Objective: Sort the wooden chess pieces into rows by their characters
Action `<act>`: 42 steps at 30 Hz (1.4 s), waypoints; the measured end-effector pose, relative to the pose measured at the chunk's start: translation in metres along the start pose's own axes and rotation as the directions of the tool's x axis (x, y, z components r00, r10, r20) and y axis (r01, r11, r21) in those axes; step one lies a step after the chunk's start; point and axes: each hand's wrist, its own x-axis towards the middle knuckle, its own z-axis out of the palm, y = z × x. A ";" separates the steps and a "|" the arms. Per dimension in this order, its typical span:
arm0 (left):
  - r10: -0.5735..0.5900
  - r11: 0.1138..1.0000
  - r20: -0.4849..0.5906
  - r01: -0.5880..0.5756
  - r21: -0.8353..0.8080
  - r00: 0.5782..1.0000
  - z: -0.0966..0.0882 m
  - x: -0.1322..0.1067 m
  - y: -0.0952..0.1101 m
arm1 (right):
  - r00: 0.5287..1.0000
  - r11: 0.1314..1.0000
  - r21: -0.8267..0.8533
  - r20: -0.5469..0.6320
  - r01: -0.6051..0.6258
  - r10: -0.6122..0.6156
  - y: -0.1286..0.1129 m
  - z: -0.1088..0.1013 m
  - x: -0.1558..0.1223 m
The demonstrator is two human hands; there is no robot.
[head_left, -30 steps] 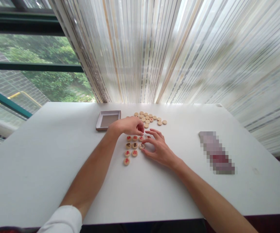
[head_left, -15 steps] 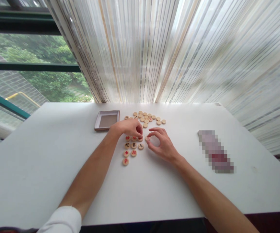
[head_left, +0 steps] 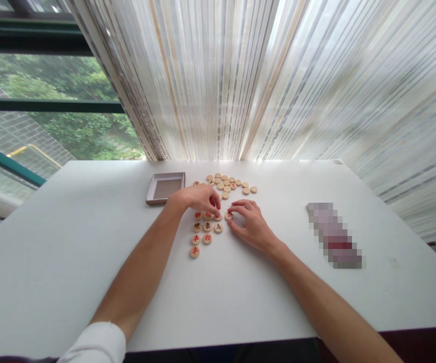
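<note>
Round wooden xiangqi pieces with red and black characters lie face up in short rows on the white table. My left hand [head_left: 202, 197] reaches over the top row, fingers bent down and closed, with the tips on a red-marked xiangqi piece [head_left: 218, 217] that they partly cover. To the right, my right hand [head_left: 251, 223] holds another xiangqi piece [head_left: 228, 216] at the table surface between thumb and forefinger. Below the hands lie a black horse piece [head_left: 218, 228], a black elephant piece [head_left: 207, 227] and a red chariot piece [head_left: 194, 251].
Behind my hands is a loose group of pieces [head_left: 227, 189], mostly with plain faces up. A shallow open box [head_left: 165, 188] stands at the back left. On the right lies a pixelated object [head_left: 335, 236]. A string curtain [head_left: 210, 80] hangs along the table's far edge.
My right thumb and forefinger have closed in slightly on their piece. My left hand stays nearly in place over the top row. The whole view has shifted a little.
</note>
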 end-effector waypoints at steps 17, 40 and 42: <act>0.004 1.000 -0.008 -0.004 -0.030 1.000 0.003 0.003 -0.001 | 1.000 1.000 -0.014 0.011 0.003 -0.002 0.001 0.001 -0.001; -0.119 0.969 -0.351 0.186 0.163 0.929 -0.012 -0.012 -0.016 | 0.993 0.992 0.110 -0.092 -0.068 0.078 0.002 0.000 0.003; -0.128 0.967 -0.326 0.191 0.168 0.937 -0.011 -0.013 -0.011 | 0.993 0.992 0.111 -0.095 -0.065 0.076 0.002 0.000 0.003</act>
